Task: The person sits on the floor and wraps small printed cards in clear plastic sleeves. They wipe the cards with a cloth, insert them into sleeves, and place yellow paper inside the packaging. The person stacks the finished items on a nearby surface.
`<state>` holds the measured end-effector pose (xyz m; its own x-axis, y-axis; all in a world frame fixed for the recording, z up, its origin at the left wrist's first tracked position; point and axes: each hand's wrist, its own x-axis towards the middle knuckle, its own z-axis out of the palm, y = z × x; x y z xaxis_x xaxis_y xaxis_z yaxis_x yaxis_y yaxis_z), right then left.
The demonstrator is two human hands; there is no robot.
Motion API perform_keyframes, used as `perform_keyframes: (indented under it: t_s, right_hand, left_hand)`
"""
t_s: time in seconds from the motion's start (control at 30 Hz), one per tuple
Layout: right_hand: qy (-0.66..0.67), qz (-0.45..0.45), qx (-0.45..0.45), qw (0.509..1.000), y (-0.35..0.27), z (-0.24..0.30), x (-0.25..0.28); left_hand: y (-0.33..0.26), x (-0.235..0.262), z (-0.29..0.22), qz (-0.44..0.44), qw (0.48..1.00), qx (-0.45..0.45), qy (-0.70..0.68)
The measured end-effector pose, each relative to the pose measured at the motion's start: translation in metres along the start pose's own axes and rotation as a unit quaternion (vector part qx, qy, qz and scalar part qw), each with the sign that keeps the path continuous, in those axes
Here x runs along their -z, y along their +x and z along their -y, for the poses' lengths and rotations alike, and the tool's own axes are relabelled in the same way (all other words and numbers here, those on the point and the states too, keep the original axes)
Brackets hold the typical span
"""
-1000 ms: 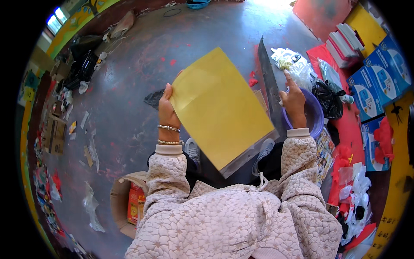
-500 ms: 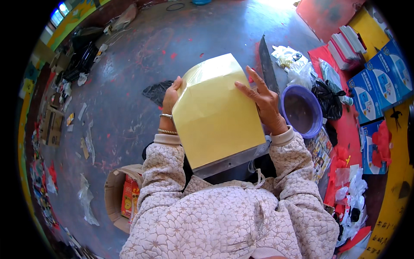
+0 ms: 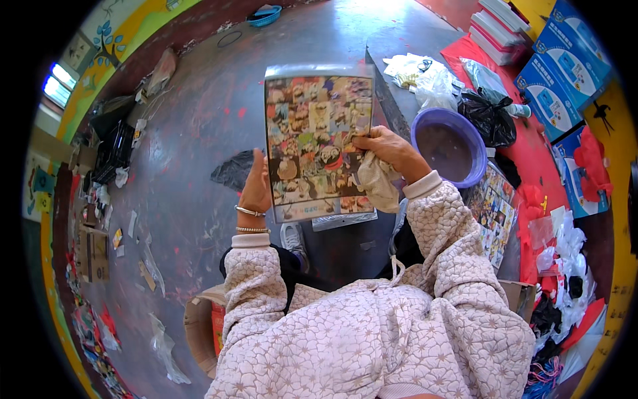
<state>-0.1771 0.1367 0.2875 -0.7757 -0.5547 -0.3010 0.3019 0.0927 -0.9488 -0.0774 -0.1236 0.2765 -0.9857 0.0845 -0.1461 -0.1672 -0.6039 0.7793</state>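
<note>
In front of me a glossy picture sheet, covered with many small cartoon pictures, is held up off the floor, its picture side toward me. My left hand grips its left edge, with fingers partly hidden behind it. At the right edge my right hand is closed on a crumpled beige cloth; thumb and finger touch the sheet's face. Below the sheet, the edge of a flat greyish piece shows near my legs; most of it is hidden.
A purple basin of murky water stands to the right. Beside it lie another picture sheet, a black plastic bag and blue boxes. Left of my body is a cardboard box. Scraps litter the left floor.
The plain yellow sheet side facing me has given way to a picture side. A beige cloth now shows in my right hand. The view has shifted slightly.
</note>
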Motion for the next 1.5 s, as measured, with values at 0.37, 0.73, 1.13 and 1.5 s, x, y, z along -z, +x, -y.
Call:
perform_keyframes:
  t_s: [0.37, 0.73, 1.13, 1.5]
  right_hand:
    - [-0.001, 0.056, -0.06, 0.997, -0.005, 0.003, -0.011]
    - [-0.036, 0.114, -0.09, 0.989, -0.022, 0.016, -0.021]
    - [-0.126, 0.157, -0.109, 0.973, -0.009, 0.009, -0.018]
    - [-0.111, -0.109, -0.002, 0.988, -0.01, 0.026, 0.04]
  left_hand:
    - [-0.002, -0.003, -0.004, -0.019, 0.999, 0.033, -0.021]
    - [-0.005, 0.024, -0.004, 0.006, 0.992, -0.028, -0.119]
    - [0.004, -0.009, -0.027, 0.039, 0.997, -0.048, -0.054]
    - [0.003, 0.002, -0.023, -0.017, 0.997, -0.068, -0.042]
